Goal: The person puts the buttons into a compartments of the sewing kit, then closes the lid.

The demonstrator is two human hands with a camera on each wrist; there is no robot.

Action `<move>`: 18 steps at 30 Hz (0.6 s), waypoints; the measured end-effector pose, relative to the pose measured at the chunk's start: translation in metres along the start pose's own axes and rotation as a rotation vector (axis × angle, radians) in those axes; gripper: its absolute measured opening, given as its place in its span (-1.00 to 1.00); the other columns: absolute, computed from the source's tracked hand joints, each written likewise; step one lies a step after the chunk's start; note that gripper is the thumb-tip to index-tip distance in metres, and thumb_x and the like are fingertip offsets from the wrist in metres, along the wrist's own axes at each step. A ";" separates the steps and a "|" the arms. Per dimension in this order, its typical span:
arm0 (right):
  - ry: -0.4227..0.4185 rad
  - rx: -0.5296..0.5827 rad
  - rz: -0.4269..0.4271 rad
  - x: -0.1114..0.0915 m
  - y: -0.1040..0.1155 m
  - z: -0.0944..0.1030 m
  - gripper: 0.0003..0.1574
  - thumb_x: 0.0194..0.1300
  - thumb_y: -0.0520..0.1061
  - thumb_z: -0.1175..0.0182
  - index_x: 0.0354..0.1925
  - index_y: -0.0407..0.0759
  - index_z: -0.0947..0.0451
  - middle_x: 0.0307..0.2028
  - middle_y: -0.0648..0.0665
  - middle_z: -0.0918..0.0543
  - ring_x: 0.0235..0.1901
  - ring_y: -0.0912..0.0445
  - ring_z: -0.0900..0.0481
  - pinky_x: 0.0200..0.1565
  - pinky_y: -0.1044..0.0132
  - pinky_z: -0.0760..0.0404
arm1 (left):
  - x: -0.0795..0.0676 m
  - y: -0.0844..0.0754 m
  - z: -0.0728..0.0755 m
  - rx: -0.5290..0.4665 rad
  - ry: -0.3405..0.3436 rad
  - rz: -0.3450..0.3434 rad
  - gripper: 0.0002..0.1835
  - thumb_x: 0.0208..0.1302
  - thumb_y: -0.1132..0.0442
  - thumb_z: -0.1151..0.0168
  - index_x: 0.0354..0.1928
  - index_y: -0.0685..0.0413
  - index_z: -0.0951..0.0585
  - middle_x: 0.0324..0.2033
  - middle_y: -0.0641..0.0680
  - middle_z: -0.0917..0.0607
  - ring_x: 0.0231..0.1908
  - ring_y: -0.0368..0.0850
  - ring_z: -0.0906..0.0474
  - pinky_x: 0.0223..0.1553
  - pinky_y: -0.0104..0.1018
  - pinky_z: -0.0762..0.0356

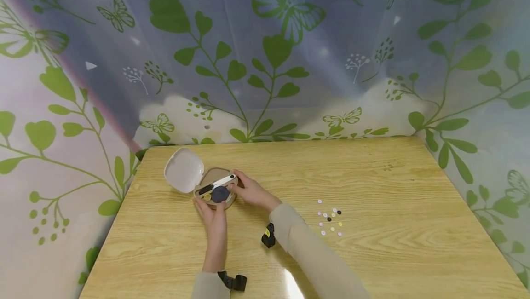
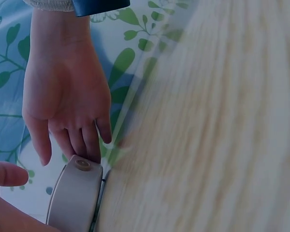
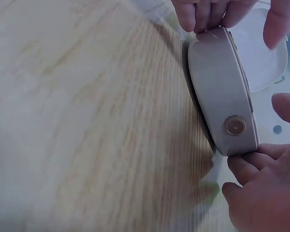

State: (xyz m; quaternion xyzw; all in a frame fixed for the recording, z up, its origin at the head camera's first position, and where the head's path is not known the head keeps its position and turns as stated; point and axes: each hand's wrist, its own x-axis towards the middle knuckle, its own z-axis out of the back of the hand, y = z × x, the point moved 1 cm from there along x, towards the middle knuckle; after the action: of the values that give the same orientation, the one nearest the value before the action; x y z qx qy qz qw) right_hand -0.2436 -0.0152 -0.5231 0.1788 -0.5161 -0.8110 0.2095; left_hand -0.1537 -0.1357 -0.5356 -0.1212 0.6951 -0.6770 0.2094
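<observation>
Box of smooth beige material, rounded-square and hinged [image 3: 217, 77]: sat open at the left part of the yellowish wood-grained bench [image 1: 393, 188], fitted with one round brown rough-edged clasp [image 3: 235, 125]. Had one glossy pale rounded lid [image 1: 184, 170] folded back to the left. Contained one slim white-and-black tool [image 1: 225, 181] lying slantwise, one dark blue round disc [image 1: 220, 193] and one small yellow piece [image 1: 207, 197]. With the left hand [image 1: 212, 216], touched the near-left side of the box; with the right hand [image 1: 254, 192], touched the right side. Pressed fingers against the wall at both ends, thumbs held off it; could not tell how firmly. Well to the right, counted twelve small round flat discs [image 1: 329, 219], scattered loose: two black, others white, cream, pink and yellow.
</observation>
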 end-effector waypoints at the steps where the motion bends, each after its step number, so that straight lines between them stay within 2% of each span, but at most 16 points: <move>1: -0.001 -0.008 0.002 -0.001 -0.001 0.000 -0.17 0.54 -0.02 0.00 0.53 -0.37 0.06 0.46 -0.36 -0.15 0.45 -0.14 -0.14 0.45 0.07 -0.16 | -0.001 0.000 0.000 -0.001 0.000 -0.004 -0.01 0.39 0.33 -0.04 0.50 0.21 0.48 0.50 0.22 0.55 0.48 0.03 0.65 0.48 -0.08 0.55; 10: 0.003 -0.066 0.027 -0.020 -0.002 0.001 -0.14 0.53 -0.04 -0.03 0.52 -0.40 0.10 0.48 -0.36 -0.10 0.45 -0.12 -0.13 0.44 0.08 -0.19 | -0.008 0.002 -0.002 0.049 0.004 -0.029 0.01 0.35 0.33 -0.09 0.51 0.24 0.44 0.51 0.26 0.49 0.49 0.06 0.59 0.49 -0.01 0.49; 18: -0.010 -0.072 0.021 -0.033 -0.005 0.006 -0.13 0.53 -0.02 -0.04 0.52 -0.40 0.09 0.49 -0.35 -0.08 0.46 -0.13 -0.09 0.45 0.05 -0.17 | -0.017 0.003 -0.005 0.051 0.045 -0.035 0.01 0.37 0.33 -0.10 0.51 0.26 0.45 0.50 0.28 0.49 0.49 0.08 0.59 0.49 0.02 0.47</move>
State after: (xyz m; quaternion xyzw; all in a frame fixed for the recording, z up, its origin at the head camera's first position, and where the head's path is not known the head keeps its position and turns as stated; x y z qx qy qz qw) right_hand -0.2196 0.0087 -0.5232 0.1618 -0.4895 -0.8276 0.2219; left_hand -0.1406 -0.1232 -0.5363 -0.1125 0.6798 -0.7007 0.1848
